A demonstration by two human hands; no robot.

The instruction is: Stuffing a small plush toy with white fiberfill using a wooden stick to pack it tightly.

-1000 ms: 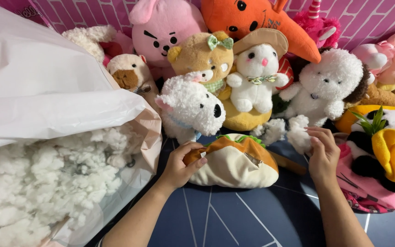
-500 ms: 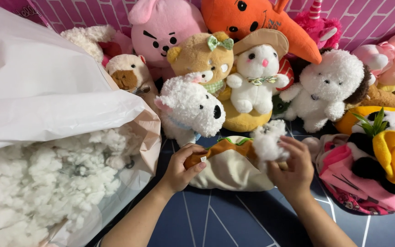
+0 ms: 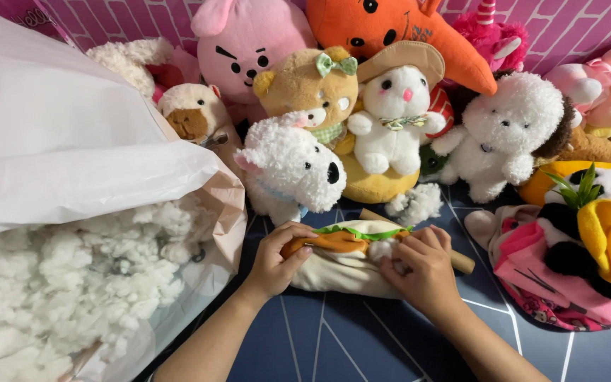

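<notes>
A: What are the hands on?

B: A soft burger-shaped plush (image 3: 344, 258), lying on the dark blue patterned table (image 3: 362, 339) at about 6 o'clock from the row of toys. It has a cream lower half that sags flat and limp, an orange-brown band over that, and a green wavy frill along the top edge.

A: And the left hand?

B: The left hand (image 3: 277, 258) grips the plush's 9 o'clock end, fingers curled over the orange band, thumb on top.

A: The right?

B: The right hand (image 3: 426, 269) sits at the 3 o'clock end, fingers bent and pressing a small tuft of white stuffing (image 3: 383, 249) against the plush. There seems to be an opening there, though the fingers cover it, so I can't be sure.

A: What lies around it?

B: At 9 o'clock, a big white bag (image 3: 72, 163) gaping open, full of loose white fibre filling (image 3: 58, 283). Just behind the plush, a wooden stick (image 3: 457, 260) pokes out at 3 o'clock past the right hand, and a loose clump of white fluff (image 3: 415, 204) lies at 1 o'clock. At 12 o'clock stands a fuzzy white dog (image 3: 291, 166); beyond it, a tan bear with a green bow (image 3: 309, 88) and a white bunny in a straw hat (image 3: 394, 106).
</notes>
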